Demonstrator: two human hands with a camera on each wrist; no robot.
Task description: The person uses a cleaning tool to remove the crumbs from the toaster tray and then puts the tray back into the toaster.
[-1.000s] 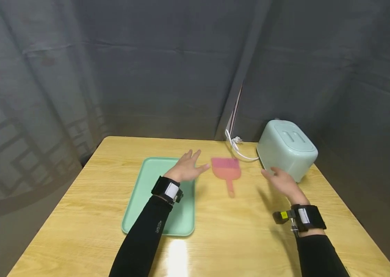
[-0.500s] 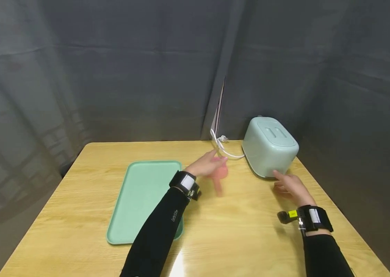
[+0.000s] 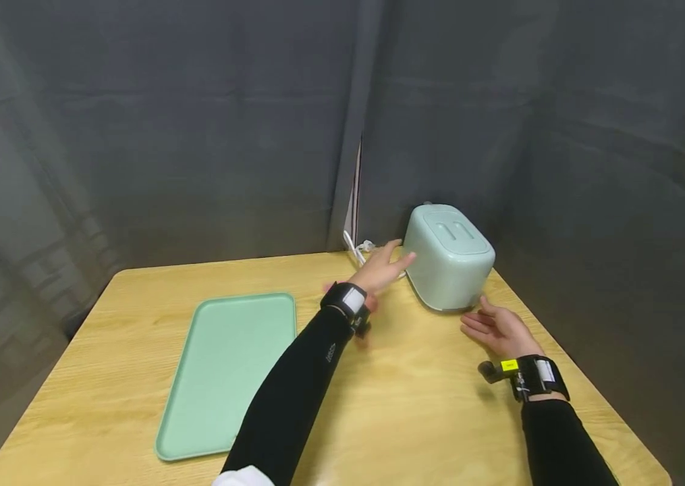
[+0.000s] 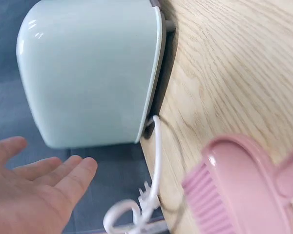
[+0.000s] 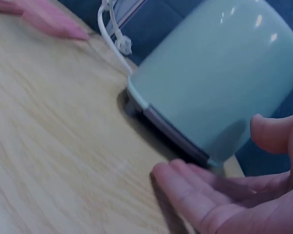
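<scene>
A pale green toaster point(image 3: 451, 266) with a lid on top stands upright at the table's back right. My left hand point(image 3: 380, 268) reaches up to the toaster's left side, its fingers spread; in the left wrist view, the hand point(image 4: 36, 187) lies a little apart from the toaster point(image 4: 93, 73). Low at the toaster's front right is my right hand point(image 3: 503, 331), palm turned inward, thumb up. In the right wrist view its fingertips point(image 5: 168, 170) are close to the toaster's base point(image 5: 173, 131); contact cannot be told. Neither hand holds anything.
A pink dustpan point(image 4: 244, 185) with a ridged edge lies on the table point(image 3: 427, 405), mostly behind my left wrist in the head view. The toaster's white cord and plug point(image 4: 149, 195) trail at the back edge. A green tray point(image 3: 233, 371) lies on the left. Grey curtains point(image 3: 227, 135) stand behind.
My left hand has moved right, from over the tray, past the dustpan, to the toaster's side. The right hand has turned palm inward near the toaster's base. The head view has swung right.
</scene>
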